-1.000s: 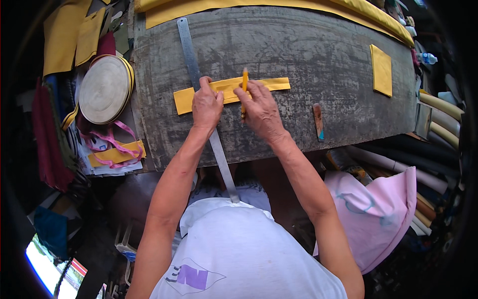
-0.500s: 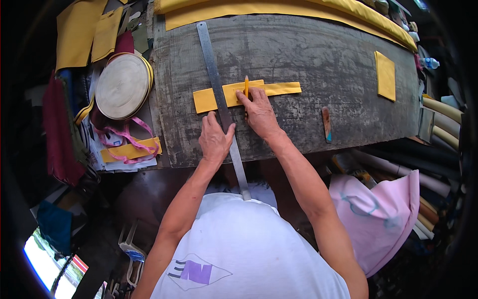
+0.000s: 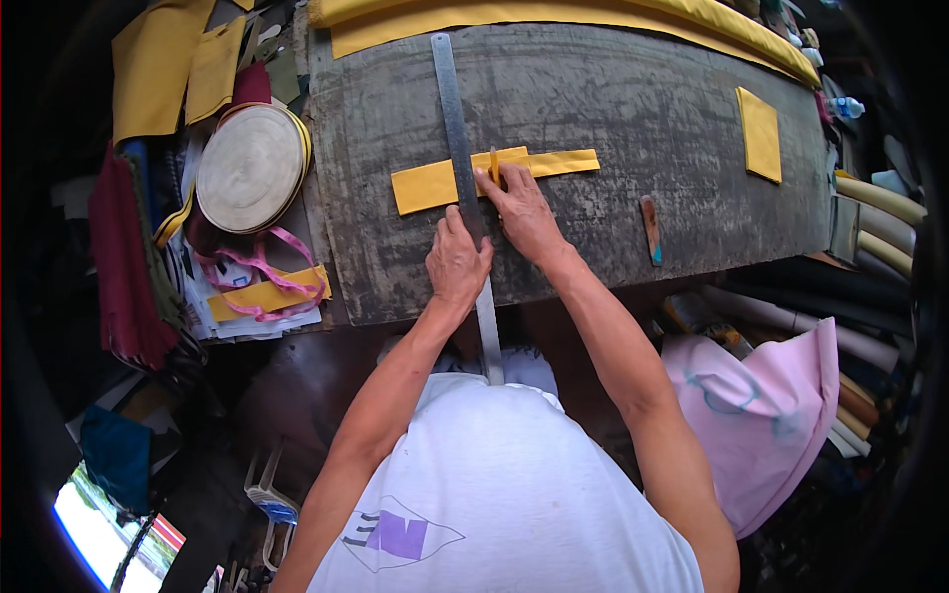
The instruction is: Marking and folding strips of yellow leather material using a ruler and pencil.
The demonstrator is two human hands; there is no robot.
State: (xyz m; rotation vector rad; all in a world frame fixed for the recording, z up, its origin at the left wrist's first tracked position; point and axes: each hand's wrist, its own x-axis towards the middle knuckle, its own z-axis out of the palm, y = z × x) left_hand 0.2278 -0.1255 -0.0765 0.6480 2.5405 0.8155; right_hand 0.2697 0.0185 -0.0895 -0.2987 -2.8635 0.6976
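A long metal ruler (image 3: 454,114) lies across a yellow material piece (image 3: 424,186), its near end reaching past the worktable's edge to my shirt. My left hand (image 3: 459,263) grips the ruler just below the piece, thumb on its right side and fingertips on its left. My right hand (image 3: 527,214) is close by on the right, holding a yellow pencil (image 3: 494,160) upright among its fingers over the material. A narrower yellow strip (image 3: 565,161) extends to the right from under or beside the wider part; the overlap is hard to make out.
A flat wooden-handled tool (image 3: 650,230) and a folded yellow piece (image 3: 758,135) lie to the right on the dark worktable (image 3: 633,119). Yellow material (image 3: 573,18) runs along the far edge. At left are a round webbing roll (image 3: 251,169) and pink tape (image 3: 265,262).
The ruler has shifted right along the yellow piece and stands straighter, with my left hand moving right along with it. My right hand remains by the material with the pencil.
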